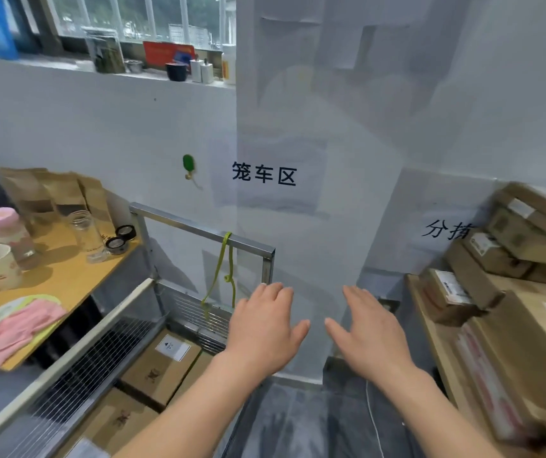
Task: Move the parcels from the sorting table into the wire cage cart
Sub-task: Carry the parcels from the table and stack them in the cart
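Observation:
My left hand [261, 328] and my right hand [369, 332] are both held out flat in front of me, palms down, fingers straight, holding nothing. Below and left of them stands the wire cage cart [199, 238], a metal frame with mesh walls. Brown cardboard parcels [162, 361] lie flat on its floor, one with a white label. On the right, the sorting table [430, 328] carries a pile of brown parcels [529, 233], several stacked at angles with white labels.
A wooden side table [76, 276] at the left holds a paper cup, a pink-lidded bottle, a glass jar, lids and a pink cloth on a plate. A green cord hangs from the cart's top rail. A white pillar with black lettering stands straight ahead.

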